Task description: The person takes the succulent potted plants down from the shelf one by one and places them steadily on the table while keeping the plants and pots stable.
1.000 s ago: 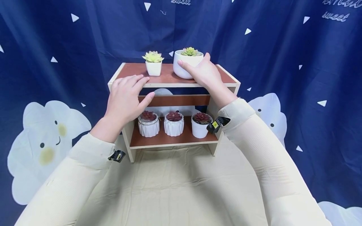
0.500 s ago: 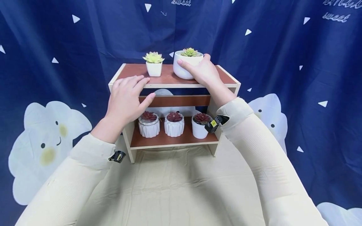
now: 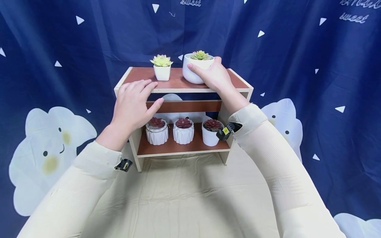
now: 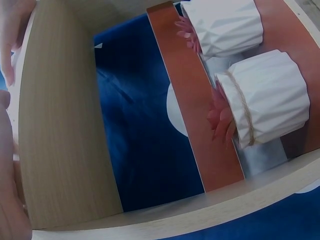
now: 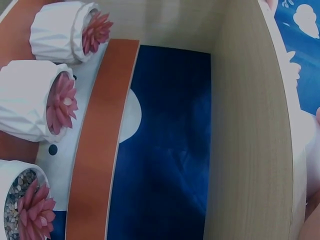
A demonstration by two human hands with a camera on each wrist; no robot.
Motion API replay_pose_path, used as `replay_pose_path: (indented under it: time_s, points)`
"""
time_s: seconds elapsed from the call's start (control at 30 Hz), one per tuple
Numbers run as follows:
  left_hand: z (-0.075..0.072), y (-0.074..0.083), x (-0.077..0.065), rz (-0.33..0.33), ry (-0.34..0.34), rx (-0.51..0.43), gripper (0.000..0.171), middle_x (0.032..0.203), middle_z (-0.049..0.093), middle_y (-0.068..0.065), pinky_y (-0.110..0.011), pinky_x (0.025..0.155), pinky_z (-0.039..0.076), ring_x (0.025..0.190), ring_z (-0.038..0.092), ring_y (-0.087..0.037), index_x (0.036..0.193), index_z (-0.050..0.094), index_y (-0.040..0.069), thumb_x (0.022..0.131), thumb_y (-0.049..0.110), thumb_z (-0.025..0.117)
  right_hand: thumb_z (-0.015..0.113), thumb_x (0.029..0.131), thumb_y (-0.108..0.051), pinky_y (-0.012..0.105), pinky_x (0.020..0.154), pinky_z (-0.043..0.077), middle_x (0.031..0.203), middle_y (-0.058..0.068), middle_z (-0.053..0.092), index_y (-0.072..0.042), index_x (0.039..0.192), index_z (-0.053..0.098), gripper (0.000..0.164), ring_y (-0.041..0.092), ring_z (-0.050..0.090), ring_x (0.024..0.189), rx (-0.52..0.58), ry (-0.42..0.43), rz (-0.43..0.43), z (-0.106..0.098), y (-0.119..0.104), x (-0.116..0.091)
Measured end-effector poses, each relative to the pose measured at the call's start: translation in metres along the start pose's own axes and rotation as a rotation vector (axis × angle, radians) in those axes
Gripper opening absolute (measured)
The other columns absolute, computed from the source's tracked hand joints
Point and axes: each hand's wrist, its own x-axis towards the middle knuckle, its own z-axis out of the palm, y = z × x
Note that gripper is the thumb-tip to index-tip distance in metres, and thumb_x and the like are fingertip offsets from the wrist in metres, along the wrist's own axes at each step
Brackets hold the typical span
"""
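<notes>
Here, gripping the bowl [image 3: 190,74] with the right hand [image 3: 218,76], thumb across the near right of its wall, other fingers mostly hidden round the far right side. Upright in that grip, on the top board of the shelf [image 3: 176,74], right of centre and just behind the front edge. Inside the bowl, a green succulent [image 3: 200,55], peeking above the rim, clear of the thumb.

Towards the left end, the left hand [image 3: 132,102], with fingertips at the board's front edge, fingers loosely spread, thumb apart and pointing right below it.

Between the hands, near the left fingertips and apart from the bowl, a small pot [image 3: 162,73] with a paler succulent [image 3: 161,60].

Below, on the lower board [image 3: 178,147], in a row from the left: a twine-tied pot [image 3: 157,136], a ridged pot [image 3: 183,135] and a smooth pot [image 3: 210,137], each white with a red succulent. Partly over the smooth pot in the head view, a black band [image 3: 225,131] at the right wrist.

Behind, a blue curtain [image 3: 190,29] with white clouds; underneath, a beige cloth [image 3: 178,198].
</notes>
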Motion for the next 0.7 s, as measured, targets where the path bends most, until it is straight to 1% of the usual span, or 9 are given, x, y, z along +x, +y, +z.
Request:
replay_pose_path:
  time_s: [0.17, 0.43, 0.7]
  points:
    - [-0.002, 0.000, 0.000, -0.006, -0.013, -0.002, 0.062, 0.144, 0.055, -0.013, -0.051, 0.111, 0.029, 0.135, 0.046, -0.034, 0.141, 0.057, 0.013, 0.096, 0.055, 0.051, 0.058, 0.071, -0.085, 0.030, 0.106, 0.038, 0.146, 0.006, 0.048, -0.012, 0.154, 0.020, 0.117, 0.018, 0.049, 0.127, 0.010, 0.010, -0.002, 0.000, 0.001, -0.002]
    - [-0.005, 0.000, 0.000, -0.018, -0.033, -0.003, 0.063, 0.145, 0.054, -0.013, -0.052, 0.112, 0.029, 0.136, 0.045, -0.034, 0.142, 0.056, 0.013, 0.096, 0.056, 0.051, 0.058, 0.071, -0.085, 0.030, 0.107, 0.039, 0.147, 0.005, 0.048, -0.012, 0.156, 0.019, 0.119, 0.018, 0.049, 0.127, -0.008, 0.023, -0.001, -0.002, 0.001, -0.007]
    - [-0.006, 0.001, -0.001, -0.014, -0.034, -0.006, 0.064, 0.145, 0.054, -0.014, -0.052, 0.111, 0.029, 0.135, 0.045, -0.034, 0.142, 0.057, 0.012, 0.095, 0.057, 0.052, 0.059, 0.071, -0.084, 0.030, 0.107, 0.039, 0.146, 0.006, 0.049, -0.011, 0.156, 0.019, 0.118, 0.018, 0.050, 0.126, -0.002, 0.030, -0.019, -0.005, 0.004, -0.012]
